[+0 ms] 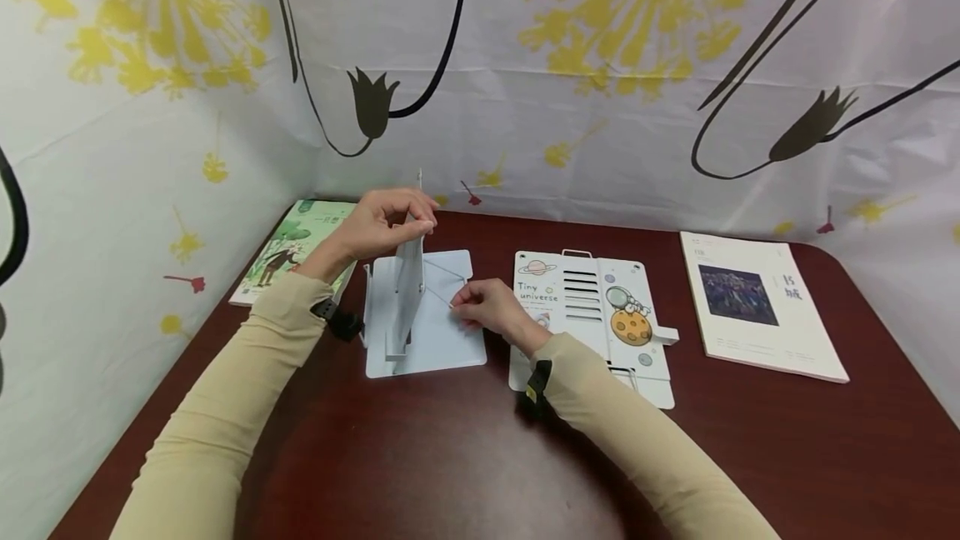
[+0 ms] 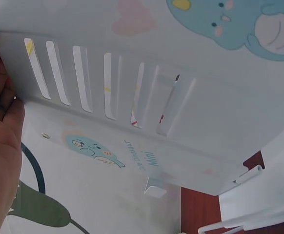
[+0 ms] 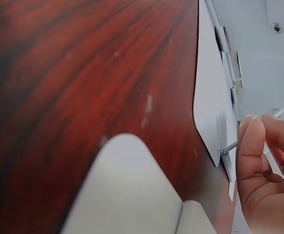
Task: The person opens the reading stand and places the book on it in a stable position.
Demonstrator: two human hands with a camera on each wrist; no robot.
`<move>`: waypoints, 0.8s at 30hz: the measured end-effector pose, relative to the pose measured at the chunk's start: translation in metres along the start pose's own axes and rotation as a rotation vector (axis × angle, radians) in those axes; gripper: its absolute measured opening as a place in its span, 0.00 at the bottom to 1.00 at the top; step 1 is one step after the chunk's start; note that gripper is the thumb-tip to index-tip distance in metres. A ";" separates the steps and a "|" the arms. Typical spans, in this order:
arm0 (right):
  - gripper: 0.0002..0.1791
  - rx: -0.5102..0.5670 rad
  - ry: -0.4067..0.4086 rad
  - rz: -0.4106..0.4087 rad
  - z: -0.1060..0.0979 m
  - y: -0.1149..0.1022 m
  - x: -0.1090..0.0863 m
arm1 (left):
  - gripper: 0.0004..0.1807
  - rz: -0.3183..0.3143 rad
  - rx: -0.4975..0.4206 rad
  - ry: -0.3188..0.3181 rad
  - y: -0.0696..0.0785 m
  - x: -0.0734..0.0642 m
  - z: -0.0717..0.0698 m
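A white folding book stand lies with its base plate (image 1: 453,348) on the table, its slotted panel (image 1: 409,286) raised nearly upright. My left hand (image 1: 390,222) grips the panel's upper edge between thumb and fingers. In the left wrist view the panel (image 2: 220,112) shows a row of slots, blue cartoon animals and a small ledge clip (image 2: 155,188). Low on the right side of the stand, my right hand (image 1: 489,307) pinches the thin wire support (image 1: 440,297) between thumb and fingertips. Close up in the right wrist view, the wire's end (image 3: 230,147) meets the base beside my fingers.
A second white stand (image 1: 633,365) printed "Tiny universe" lies flat just right of my right hand. Further right is a white magazine (image 1: 810,340). A green-covered book (image 1: 318,227) lies behind my left wrist. Patterned cloth (image 1: 487,132) hangs behind the dark red table (image 1: 420,448).
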State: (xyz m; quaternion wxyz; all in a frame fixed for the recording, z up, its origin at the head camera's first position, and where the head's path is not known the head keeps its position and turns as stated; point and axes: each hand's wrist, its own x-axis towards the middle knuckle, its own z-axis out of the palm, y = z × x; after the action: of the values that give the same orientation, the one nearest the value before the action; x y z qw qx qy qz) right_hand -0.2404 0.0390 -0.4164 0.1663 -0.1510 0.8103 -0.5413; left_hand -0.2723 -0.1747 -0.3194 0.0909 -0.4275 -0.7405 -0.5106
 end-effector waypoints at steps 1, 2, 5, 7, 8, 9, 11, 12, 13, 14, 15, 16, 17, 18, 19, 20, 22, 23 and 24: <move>0.05 0.004 -0.001 0.003 0.000 0.000 0.001 | 0.10 -0.004 -0.003 0.001 0.000 0.000 0.001; 0.05 0.007 -0.005 0.006 0.001 0.000 0.001 | 0.09 -0.009 -0.006 0.000 0.000 0.000 0.001; 0.05 0.020 -0.008 0.015 0.002 0.000 0.002 | 0.09 -0.030 -0.009 -0.009 -0.001 0.001 0.004; 0.06 0.032 -0.011 0.030 0.003 0.001 0.003 | 0.08 -0.035 0.000 -0.018 -0.001 0.003 0.006; 0.06 0.040 -0.015 0.036 0.003 0.001 0.003 | 0.08 -0.035 0.007 -0.022 -0.001 0.003 0.007; 0.06 0.046 -0.018 0.040 0.004 0.001 0.003 | 0.08 -0.034 0.014 -0.025 -0.002 0.004 0.007; 0.07 0.062 -0.023 0.054 0.004 0.001 0.003 | 0.07 -0.027 0.028 -0.033 -0.002 0.005 0.009; 0.07 0.073 -0.026 0.061 0.005 0.002 0.003 | 0.07 -0.026 0.035 -0.035 -0.002 0.005 0.010; 0.07 0.079 -0.027 0.064 0.005 0.001 0.003 | 0.08 -0.026 0.038 -0.038 -0.002 0.005 0.011; 0.07 0.083 -0.026 0.070 0.005 0.001 0.003 | 0.08 -0.025 0.037 -0.038 -0.003 0.005 0.011; 0.07 0.086 -0.024 0.079 0.006 0.002 0.003 | 0.08 -0.025 0.035 -0.040 -0.003 0.006 0.012; 0.07 0.090 -0.020 0.087 0.006 0.002 0.003 | 0.08 -0.028 0.034 -0.040 -0.003 0.006 0.012; 0.06 0.090 -0.016 0.093 0.006 0.002 0.003 | 0.08 -0.031 0.031 -0.039 -0.003 0.006 0.012; 0.06 0.091 -0.013 0.098 0.006 0.002 0.003 | 0.08 -0.035 0.033 -0.036 -0.003 0.006 0.013; 0.06 0.090 -0.008 0.102 0.006 0.002 0.003 | 0.08 -0.037 0.036 -0.034 -0.002 0.006 0.013; 0.06 0.093 -0.005 0.110 0.006 0.002 0.003 | 0.08 -0.041 0.041 -0.031 -0.002 0.007 0.013; 0.05 0.087 0.000 0.111 0.006 0.002 0.003 | 0.08 -0.046 0.053 -0.026 -0.002 0.007 0.014; 0.05 0.085 0.001 0.111 0.006 0.002 0.003 | 0.08 -0.045 0.057 -0.024 -0.002 0.007 0.015; 0.05 0.086 0.002 0.113 0.006 0.002 0.002 | 0.07 -0.044 0.062 -0.023 -0.002 0.008 0.016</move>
State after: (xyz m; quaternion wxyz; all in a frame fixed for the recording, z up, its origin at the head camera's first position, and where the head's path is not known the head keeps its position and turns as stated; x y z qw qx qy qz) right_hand -0.2403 0.0341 -0.4207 0.2020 -0.0971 0.7937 -0.5655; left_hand -0.2738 -0.1578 -0.3236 0.0845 -0.4140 -0.7660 -0.4845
